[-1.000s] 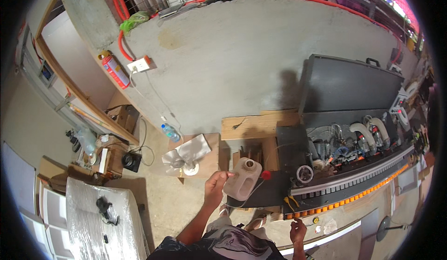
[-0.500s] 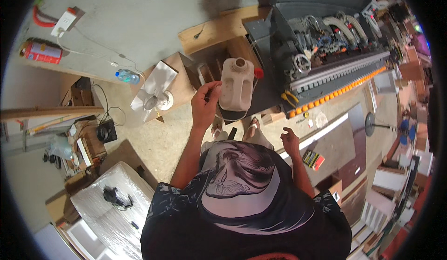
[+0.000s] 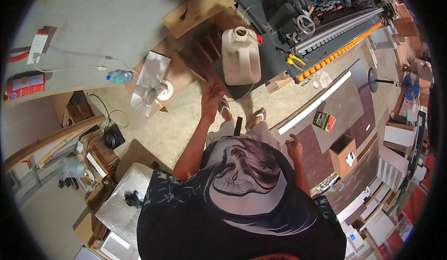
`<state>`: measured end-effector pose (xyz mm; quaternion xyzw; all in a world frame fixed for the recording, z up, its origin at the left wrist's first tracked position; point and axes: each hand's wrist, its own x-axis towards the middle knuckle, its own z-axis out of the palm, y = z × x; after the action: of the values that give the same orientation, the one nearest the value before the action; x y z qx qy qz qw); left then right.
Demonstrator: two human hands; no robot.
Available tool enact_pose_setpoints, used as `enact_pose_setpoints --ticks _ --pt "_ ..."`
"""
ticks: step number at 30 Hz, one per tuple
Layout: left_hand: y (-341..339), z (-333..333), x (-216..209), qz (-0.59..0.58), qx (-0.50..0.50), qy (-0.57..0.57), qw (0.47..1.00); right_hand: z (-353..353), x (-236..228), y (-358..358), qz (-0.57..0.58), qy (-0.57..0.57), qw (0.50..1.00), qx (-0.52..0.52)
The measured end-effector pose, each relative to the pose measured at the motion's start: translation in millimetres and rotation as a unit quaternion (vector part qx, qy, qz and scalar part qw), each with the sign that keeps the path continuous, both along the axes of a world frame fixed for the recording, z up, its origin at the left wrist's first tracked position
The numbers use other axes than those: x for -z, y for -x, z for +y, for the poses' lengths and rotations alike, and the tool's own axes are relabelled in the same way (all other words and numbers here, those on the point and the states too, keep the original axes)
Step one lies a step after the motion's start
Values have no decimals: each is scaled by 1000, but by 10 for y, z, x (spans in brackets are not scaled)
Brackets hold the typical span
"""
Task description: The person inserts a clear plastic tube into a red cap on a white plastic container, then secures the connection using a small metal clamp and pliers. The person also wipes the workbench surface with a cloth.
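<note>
Left hand (image 3: 213, 98) now drawn off jug (image 3: 238, 62); fingers loosely open, nothing seen held, just beside jug's base. Jug left uncapped on black machine ledge (image 3: 274, 63), seemingly supported without grip. Right hand (image 3: 294, 147) half-open, apparently empty, well apart.

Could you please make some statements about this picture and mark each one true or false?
1. The yellow-and-black pliers appear to the right of the off-white plastic jug. True.

2. The round red plastic cap closes the jug's neck. False: the neck is open and the cap shows beside it.

3. The bare right hand is nearer to the jug than the bare left hand. False: the left hand is nearer.

4. The clear, bluish plastic bottle appears to the left of the jug. True.
</note>
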<state>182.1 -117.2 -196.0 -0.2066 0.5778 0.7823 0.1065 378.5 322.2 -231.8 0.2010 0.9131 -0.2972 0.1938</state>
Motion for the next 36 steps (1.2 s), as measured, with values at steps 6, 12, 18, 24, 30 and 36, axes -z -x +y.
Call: enact_pose_setpoints --ticks 6,12,18,24,30,36 --pt "-185 202 328 -21 -55 -22 998 359 122 -341 39 54 994 88" --pt "-327 441 398 -39 -81 41 995 843 267 -624 48 54 990 118" --pt "-397 616 617 -117 -176 -12 977 1363 433 -912 56 87 985 138" --pt "-582 760 745 -208 -234 -83 946 2006 910 -1816 9 61 978 197" --pt "-897 776 1384 -246 -111 -18 963 2035 770 -2407 -103 161 912 363" --pt "-1081 822 1377 -301 139 157 930 1761 829 -2574 6 69 929 365"
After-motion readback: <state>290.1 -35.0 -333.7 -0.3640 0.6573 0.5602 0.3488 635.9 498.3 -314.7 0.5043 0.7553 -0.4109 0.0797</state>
